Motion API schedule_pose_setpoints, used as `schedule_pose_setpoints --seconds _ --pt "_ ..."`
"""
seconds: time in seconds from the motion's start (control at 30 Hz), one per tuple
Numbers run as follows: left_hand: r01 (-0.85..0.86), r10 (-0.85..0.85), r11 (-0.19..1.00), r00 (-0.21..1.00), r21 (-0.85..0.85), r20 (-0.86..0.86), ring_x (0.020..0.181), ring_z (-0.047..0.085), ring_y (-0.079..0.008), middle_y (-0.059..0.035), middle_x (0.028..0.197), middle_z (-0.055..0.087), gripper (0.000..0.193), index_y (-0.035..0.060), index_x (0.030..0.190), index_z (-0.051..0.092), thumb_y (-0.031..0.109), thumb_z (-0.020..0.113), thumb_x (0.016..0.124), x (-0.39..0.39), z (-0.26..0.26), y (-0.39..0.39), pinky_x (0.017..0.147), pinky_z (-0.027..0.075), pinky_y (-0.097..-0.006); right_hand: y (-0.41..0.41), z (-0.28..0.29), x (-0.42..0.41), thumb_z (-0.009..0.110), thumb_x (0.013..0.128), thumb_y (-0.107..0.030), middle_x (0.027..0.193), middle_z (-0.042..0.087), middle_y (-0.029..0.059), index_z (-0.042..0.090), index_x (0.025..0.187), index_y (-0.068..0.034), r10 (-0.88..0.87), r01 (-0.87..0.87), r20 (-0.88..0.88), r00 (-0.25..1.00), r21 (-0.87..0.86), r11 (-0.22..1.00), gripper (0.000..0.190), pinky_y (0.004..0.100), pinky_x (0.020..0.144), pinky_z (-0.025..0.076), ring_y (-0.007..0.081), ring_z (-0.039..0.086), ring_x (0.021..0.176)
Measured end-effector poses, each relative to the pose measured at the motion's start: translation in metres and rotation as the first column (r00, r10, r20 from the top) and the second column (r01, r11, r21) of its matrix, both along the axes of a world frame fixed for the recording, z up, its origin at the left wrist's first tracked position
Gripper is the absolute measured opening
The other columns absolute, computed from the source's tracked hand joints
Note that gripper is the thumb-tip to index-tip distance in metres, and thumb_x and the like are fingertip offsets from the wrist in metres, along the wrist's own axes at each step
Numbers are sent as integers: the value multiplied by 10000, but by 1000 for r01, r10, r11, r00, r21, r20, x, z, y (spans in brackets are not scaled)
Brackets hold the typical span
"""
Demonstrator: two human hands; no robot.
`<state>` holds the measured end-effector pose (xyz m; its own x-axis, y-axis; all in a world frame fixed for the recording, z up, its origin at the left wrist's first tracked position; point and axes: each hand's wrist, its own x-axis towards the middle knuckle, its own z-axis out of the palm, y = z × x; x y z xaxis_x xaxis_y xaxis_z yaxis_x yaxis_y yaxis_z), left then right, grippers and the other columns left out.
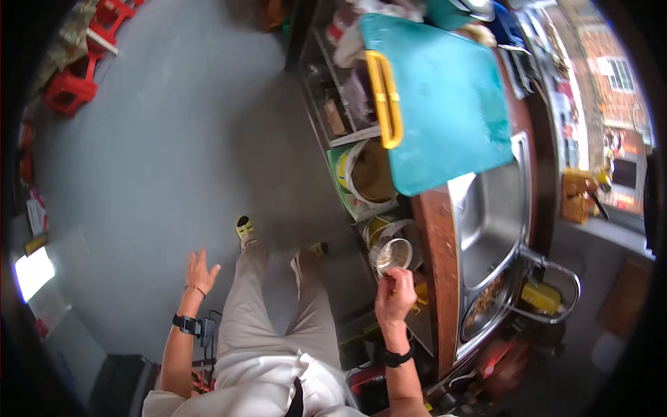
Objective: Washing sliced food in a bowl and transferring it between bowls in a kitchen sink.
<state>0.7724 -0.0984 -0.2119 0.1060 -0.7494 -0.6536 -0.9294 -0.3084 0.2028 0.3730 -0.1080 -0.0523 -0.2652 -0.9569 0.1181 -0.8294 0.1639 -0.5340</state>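
My right hand grips the near rim of a small round see-through cup or bowl, held beside the wooden counter edge, above the open lower shelves. Its contents are too blurred to name. My left hand hangs over the floor left of my legs, fingers spread, holding nothing. Right of my right hand is a stainless steel sink, with a smaller basin holding brown scraps and a curved metal faucet. A teal cutting board with a yellow handle lies on the counter.
White buckets stand on the shelves under the counter. A yellow sponge or bottle is behind the faucet. A wooden knife block stands by the window. Red plastic stools are at the far left, across the grey floor.
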Motion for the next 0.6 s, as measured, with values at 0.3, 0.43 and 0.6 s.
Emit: schedule_pose_setpoints --seconds 0.3,0.43,0.6 --pt "3 17 987 992 158 -128 1091 380 -322 -164 1170 377 783 115 1291 259 296 677 655 -43 -104 56 933 292 -454 -97 -276 -65 529 837 -179 729 520 3 509 855 -90 -520 426 821 237 393 815 93 213 567 399 84 472 634" --pt "77 -37 973 982 218 -183 1102 369 -293 -144 1187 375 794 145 1277 308 291 711 608 -63 -134 64 955 241 -495 -120 -369 -144 490 812 -70 697 502 48 496 885 -6 -466 383 814 -346 576 722 97 237 526 403 145 467 604" --pt "-1 30 973 992 230 -119 1112 360 -280 -119 1200 374 798 157 1255 352 274 729 562 -68 -141 70 971 210 -497 -145 -424 -176 395 727 38 597 401 36 395 705 -35 -330 164 540 -774 675 720 76 241 484 377 143 431 554"
